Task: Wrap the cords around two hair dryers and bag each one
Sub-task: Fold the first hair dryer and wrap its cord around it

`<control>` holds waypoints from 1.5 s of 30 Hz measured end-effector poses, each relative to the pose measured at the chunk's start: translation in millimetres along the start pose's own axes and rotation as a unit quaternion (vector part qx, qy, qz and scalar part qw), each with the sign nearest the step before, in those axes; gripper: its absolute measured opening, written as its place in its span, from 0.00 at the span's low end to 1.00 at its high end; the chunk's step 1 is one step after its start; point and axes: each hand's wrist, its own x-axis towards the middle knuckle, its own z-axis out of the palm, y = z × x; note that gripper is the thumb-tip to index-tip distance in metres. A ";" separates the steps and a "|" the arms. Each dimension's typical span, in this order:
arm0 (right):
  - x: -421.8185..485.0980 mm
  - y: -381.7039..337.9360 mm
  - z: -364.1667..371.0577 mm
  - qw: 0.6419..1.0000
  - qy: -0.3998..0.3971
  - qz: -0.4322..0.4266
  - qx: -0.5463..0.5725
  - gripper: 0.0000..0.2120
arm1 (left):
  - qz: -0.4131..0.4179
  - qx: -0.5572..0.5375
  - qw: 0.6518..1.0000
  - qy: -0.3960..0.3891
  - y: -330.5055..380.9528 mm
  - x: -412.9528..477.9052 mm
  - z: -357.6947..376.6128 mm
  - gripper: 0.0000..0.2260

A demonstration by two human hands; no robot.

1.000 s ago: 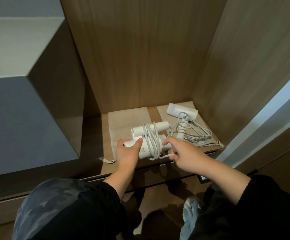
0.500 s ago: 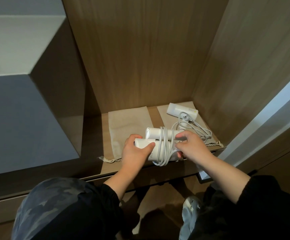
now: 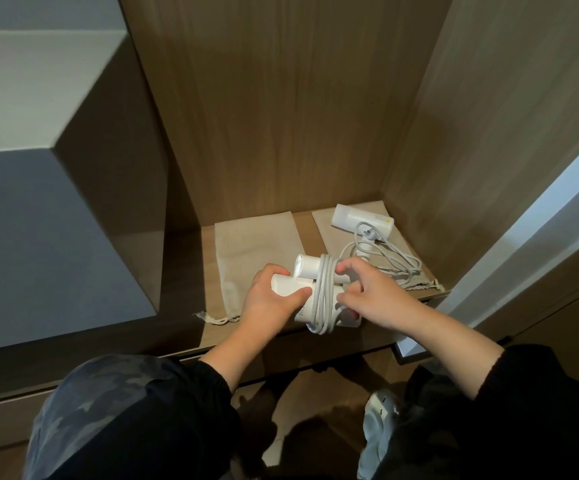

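Head view: the first hair dryer [image 3: 310, 270] is gripped by the left hand [image 3: 270, 301] and right hand [image 3: 376, 294] at the front edge of the shelf [image 3: 303, 226].
Its cord [image 3: 326, 296] is wound round the folded body; bagging is judged undone. The second hair dryer [image 3: 359, 220], its loose cord [image 3: 393, 259] unwound, is left on the right bag [image 3: 416, 252] by the back right corner. The left bag [image 3: 253, 244] lies flat. Small print on the held body cannot be read.

no legible text anywhere, faint grey print on the near hair dryer [image 3: 306, 307] beside the wrapped cord [image 3: 326, 289], too small to read, tiny yellowish mark on the far hair dryer [image 3: 350, 220], unreadable
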 end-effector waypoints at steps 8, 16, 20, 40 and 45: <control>5.8 10.7 -27.4 0.989 -0.098 -0.035 -0.107 0.20 | -0.102 -0.107 0.988 -0.053 0.4 0.8 -4.7 0.11; 6.4 21.6 -19.6 0.932 0.186 -0.169 -0.262 0.04 | -0.210 -0.220 0.951 -0.060 1.5 -2.0 0.9 0.12; 7.3 33.9 -9.2 0.867 0.312 -0.247 -0.301 0.08 | -0.240 -0.264 0.932 -0.064 0.6 -3.6 3.9 0.15; 14.1 41.7 -20.1 0.909 0.279 -0.178 -0.252 0.03 | -0.305 -0.315 0.892 -0.106 0.0 -5.9 4.2 0.16; 22.8 37.7 -22.6 0.921 0.217 -0.134 -0.294 0.09 | -0.348 -0.331 0.869 -0.120 4.4 -4.4 3.7 0.16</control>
